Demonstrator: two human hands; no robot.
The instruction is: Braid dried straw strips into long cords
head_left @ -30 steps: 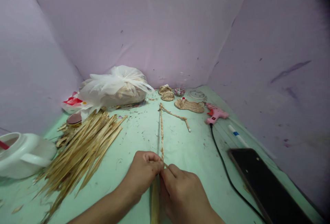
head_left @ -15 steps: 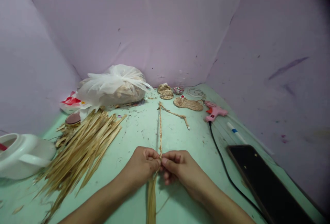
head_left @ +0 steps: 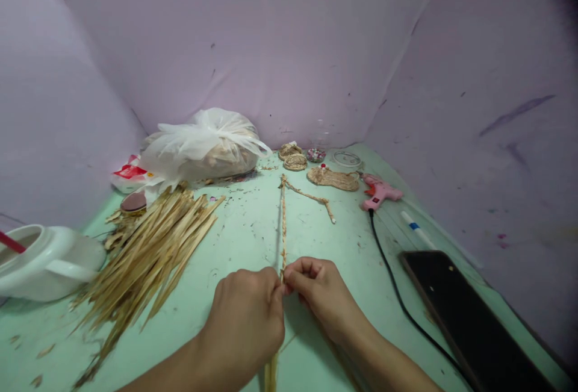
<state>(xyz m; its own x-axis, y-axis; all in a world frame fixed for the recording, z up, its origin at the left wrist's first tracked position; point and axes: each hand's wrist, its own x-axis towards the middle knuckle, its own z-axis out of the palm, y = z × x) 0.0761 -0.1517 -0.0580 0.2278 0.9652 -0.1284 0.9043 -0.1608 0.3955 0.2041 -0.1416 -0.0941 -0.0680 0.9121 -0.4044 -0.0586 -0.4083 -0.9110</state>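
A thin braid [head_left: 283, 223] of dried plant fibre runs straight toward me down the middle of the table. My left hand [head_left: 248, 320] is closed at its near end, back of the hand upward, with the thumb side by the braid. From the right, the fingertips of my right hand [head_left: 318, 289] pinch the same end. Pale loose strips [head_left: 270, 374] come out below my left hand, and another strip shows beneath my right forearm. The exact crossing of the strands is hidden by my fingers. At its far end the braid bends into a side length [head_left: 309, 197] tipped with white.
Left lie a pile of dried strips [head_left: 153, 253], a white pot [head_left: 54, 265] and a filled plastic bag [head_left: 208, 145]. Farther back are a woven sole [head_left: 333, 179] and small woven pieces [head_left: 295, 162]. Right are a pink glue gun [head_left: 382, 192], its black cord, a marker [head_left: 418, 230] and a phone [head_left: 474, 314].
My left hand has rolled over and come nearer to me, now covering most of the loose strips. One strip has shifted to the right, under my right forearm. My right hand keeps its pinch.
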